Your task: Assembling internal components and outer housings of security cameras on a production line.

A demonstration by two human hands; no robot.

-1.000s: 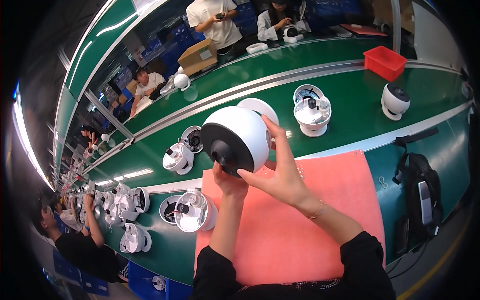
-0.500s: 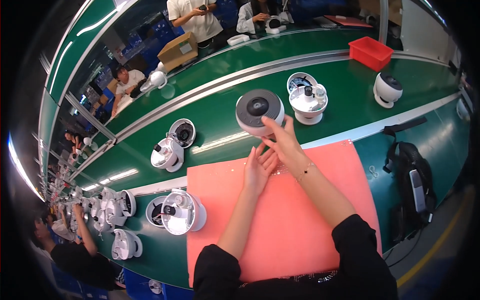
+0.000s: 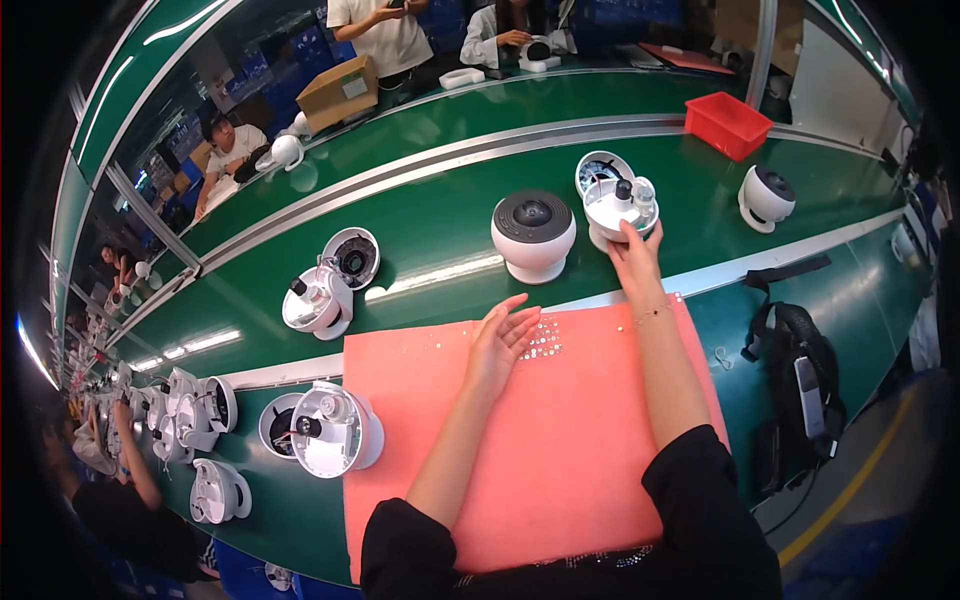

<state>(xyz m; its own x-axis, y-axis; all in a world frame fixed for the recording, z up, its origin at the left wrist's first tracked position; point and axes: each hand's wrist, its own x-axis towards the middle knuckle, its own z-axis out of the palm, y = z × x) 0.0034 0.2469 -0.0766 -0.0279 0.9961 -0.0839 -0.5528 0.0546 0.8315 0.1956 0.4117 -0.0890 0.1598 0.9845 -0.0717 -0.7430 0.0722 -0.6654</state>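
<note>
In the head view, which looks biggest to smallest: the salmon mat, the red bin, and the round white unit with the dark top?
1. Salmon mat, by far the largest.
2. Round white unit with the dark top.
3. Red bin, though it sits farther away, so 2 and 3 are unsure.
</note>
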